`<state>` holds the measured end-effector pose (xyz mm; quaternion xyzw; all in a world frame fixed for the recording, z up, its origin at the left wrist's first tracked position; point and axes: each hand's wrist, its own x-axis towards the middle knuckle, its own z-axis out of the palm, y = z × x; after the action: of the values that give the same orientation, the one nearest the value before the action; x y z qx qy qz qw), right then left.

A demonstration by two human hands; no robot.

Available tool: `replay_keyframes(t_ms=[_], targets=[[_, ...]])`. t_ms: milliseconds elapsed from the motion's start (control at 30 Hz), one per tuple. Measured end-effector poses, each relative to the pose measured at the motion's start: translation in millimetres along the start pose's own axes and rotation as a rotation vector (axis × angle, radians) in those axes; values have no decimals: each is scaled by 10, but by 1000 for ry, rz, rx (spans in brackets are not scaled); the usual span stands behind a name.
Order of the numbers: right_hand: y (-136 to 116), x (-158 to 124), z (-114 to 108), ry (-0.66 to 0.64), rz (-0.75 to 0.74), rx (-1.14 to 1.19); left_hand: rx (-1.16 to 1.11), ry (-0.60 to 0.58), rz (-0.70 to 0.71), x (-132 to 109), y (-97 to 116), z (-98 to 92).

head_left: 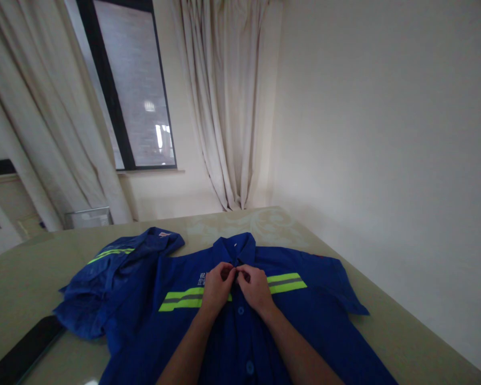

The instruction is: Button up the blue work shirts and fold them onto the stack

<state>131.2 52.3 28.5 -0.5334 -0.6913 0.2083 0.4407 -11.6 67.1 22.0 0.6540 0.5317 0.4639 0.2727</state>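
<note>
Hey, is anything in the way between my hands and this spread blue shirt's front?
Nothing visible: your left hand and right hand both pinch the shirt at its front, just below the collar. The crumpled blue garment lies to the left, away from both hands.

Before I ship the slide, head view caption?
Left hand and right hand, close together on a blue shirt below its collar, crumpled garment alongside.

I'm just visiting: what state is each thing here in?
Blue shirt: spread out
Shirt buttons: fastening unclear
Left hand: pinching shirt front
Right hand: pinching shirt front
Second blue garment: bunched up
Curtains: hanging, parted
Window: partly uncovered, closure unclear
Black object: lying flat, partly out of frame
</note>
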Motion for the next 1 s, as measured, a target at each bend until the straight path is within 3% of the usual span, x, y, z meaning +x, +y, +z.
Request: replay_keyframes(t_ms=[433,667,867,1000], targets=[[23,12,36,20,23,-62,-108,12,-23,23,-11,-24],[58,38,25,84,8,100,-234,-55,-47,53,-123,1],[134,75,33,121,72,106,-124,-52,16,28,-91,25],[195,118,4,61,135,161,4,-47,90,-41,1,29]])
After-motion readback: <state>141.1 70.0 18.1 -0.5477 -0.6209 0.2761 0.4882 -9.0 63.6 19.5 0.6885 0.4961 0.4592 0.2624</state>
